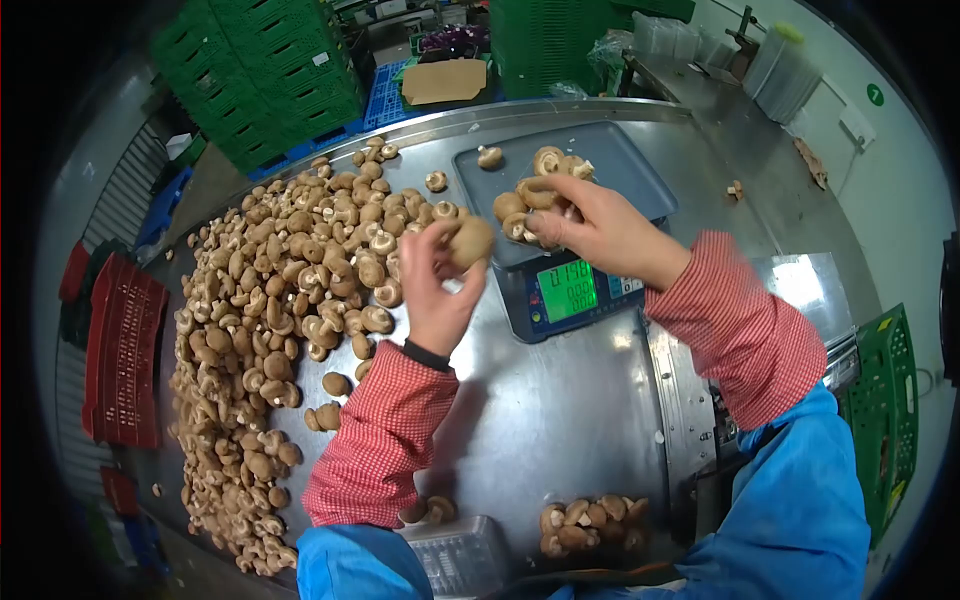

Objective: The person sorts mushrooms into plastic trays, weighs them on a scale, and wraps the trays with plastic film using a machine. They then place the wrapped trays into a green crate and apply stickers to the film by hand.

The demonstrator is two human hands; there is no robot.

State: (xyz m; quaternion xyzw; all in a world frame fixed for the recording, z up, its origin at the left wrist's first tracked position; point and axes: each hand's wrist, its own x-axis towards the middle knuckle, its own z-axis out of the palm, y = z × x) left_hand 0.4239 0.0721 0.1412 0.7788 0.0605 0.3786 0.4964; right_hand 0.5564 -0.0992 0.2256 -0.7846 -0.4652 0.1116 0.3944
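Note:
My left hand (437, 290) holds a brown shiitake mushroom (471, 243) between thumb and fingers, in the air between the heap and the scale. Over the scale's grey tray (625, 160), my right hand (605, 228) has its thumb and fingers curled round a shiitake mushroom (538, 194) in a small cluster. Other mushrooms (550, 160) lie just behind that hand, and a single one (489, 157) sits near the tray's far left corner. The scale's green display (567, 291) is lit below the tray. Part of the cluster is hidden by my right hand.
A large heap of mushrooms (265, 290) covers the left of the steel table (540, 420). Near my body are a clear plastic punnet (455, 555) and a group of mushrooms (593, 525). Green crates (265, 80) stand behind, a red crate (125, 350) at left.

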